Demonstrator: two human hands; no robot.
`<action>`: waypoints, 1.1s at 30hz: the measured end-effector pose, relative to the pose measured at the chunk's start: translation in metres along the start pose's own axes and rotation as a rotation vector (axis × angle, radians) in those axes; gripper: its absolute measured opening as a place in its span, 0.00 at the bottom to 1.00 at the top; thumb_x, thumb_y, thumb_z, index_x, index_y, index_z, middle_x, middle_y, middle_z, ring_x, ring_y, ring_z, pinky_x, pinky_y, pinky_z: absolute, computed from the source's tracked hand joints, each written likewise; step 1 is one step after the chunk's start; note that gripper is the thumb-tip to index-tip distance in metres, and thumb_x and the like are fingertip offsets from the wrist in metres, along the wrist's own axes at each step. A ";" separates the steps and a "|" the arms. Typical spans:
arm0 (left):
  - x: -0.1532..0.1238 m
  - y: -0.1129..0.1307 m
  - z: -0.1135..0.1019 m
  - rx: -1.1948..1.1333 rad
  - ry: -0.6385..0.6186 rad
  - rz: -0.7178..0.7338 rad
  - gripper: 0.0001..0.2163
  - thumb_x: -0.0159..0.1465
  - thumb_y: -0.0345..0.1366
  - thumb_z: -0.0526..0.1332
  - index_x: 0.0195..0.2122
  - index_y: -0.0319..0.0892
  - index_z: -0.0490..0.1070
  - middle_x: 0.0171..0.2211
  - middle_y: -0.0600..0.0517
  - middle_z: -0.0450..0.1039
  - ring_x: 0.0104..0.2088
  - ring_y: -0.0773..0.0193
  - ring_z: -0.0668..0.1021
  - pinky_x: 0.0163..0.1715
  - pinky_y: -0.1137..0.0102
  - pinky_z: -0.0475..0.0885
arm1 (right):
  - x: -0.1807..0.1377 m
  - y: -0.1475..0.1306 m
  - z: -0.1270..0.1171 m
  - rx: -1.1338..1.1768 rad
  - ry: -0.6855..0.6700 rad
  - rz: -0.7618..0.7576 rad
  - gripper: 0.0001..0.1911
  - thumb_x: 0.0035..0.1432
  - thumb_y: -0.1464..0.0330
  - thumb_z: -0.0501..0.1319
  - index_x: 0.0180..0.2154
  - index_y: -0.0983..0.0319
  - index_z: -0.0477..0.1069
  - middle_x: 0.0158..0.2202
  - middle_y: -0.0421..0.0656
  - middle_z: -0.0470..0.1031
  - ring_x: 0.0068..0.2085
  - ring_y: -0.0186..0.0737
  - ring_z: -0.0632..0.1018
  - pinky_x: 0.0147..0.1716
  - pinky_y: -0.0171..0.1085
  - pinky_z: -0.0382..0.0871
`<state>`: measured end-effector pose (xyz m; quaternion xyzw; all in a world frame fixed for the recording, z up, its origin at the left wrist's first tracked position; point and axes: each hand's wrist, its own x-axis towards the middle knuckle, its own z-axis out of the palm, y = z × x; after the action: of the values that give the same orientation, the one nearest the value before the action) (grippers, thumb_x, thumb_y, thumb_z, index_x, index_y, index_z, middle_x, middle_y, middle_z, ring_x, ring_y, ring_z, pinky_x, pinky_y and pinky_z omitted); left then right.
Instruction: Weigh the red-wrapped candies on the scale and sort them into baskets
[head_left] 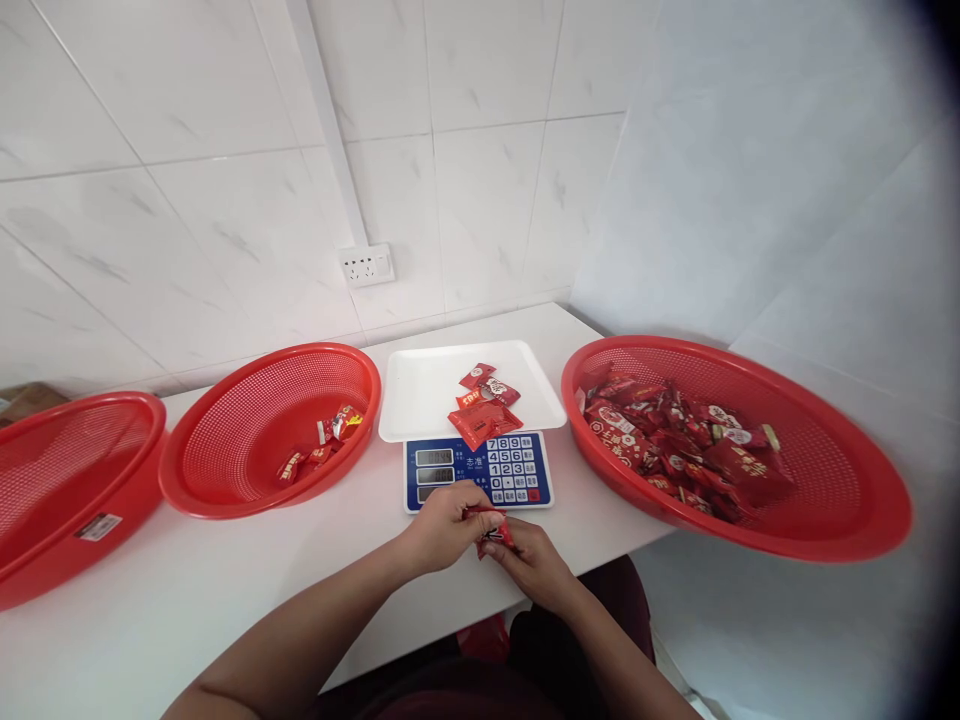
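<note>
Both my hands meet in front of the digital scale [477,474], near the table's front edge. Between them is a small red snack packet [495,533] with dark print; my left hand [448,527] pinches its upper left side and my right hand [536,566] grips its lower right side. My fingers cover much of it. On the scale's white tray [415,388] lie several red packets [486,420], one of them overhanging the tray's front edge. To the right, a red mesh basket [840,500] holds a heap of red packets [675,440].
Left of the scale stands a second red basket [232,420] with a few packets [319,450] inside. A third red basket [82,480] is at the far left, partly out of view. Behind the white table [247,590] is a tiled wall with a socket [366,265].
</note>
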<state>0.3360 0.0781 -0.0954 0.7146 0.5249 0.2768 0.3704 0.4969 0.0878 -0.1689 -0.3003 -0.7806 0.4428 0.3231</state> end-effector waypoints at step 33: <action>0.013 0.007 -0.010 0.398 0.198 0.298 0.14 0.62 0.44 0.55 0.45 0.45 0.68 0.43 0.47 0.70 0.44 0.60 0.71 0.43 0.67 0.66 | -0.001 -0.002 -0.003 0.074 0.056 0.072 0.18 0.58 0.56 0.54 0.29 0.62 0.73 0.30 0.43 0.74 0.32 0.38 0.73 0.33 0.34 0.67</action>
<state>0.3360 0.0915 -0.0843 0.8121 0.4917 0.2882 0.1246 0.4995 0.0871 -0.1661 -0.3282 -0.7429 0.4743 0.3397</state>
